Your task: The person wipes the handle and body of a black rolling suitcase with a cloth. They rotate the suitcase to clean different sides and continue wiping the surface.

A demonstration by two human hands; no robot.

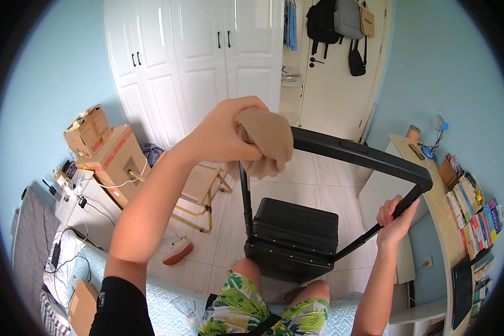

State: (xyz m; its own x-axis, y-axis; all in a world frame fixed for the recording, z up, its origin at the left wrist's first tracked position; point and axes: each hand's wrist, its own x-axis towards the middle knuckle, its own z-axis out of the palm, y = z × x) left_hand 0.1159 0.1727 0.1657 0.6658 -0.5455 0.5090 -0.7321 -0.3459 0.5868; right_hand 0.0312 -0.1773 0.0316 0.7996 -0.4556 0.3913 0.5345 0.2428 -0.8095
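Observation:
A black suitcase [294, 235] stands upright on the tiled floor between my knees, its telescopic handle [353, 153] pulled out towards me. My left hand [220, 132] grips a bunched brown cloth [269, 138], which wraps the left corner of the handle's crossbar and hides it. On the other side, my right hand [395, 222] is closed around the right pole of the handle, below its corner. The cloth looks soft and fuzzy, and a fold of it hangs beneath my left fingers.
A folding chair [201, 185] and a shoe [178, 250] are on the floor to the left, near stacked cardboard boxes [109, 155]. A desk [441, 210] with books [472, 210] lines the right wall. Behind the suitcase stand a white wardrobe [197, 75] and a door [332, 96]. I sit on a bed [172, 302].

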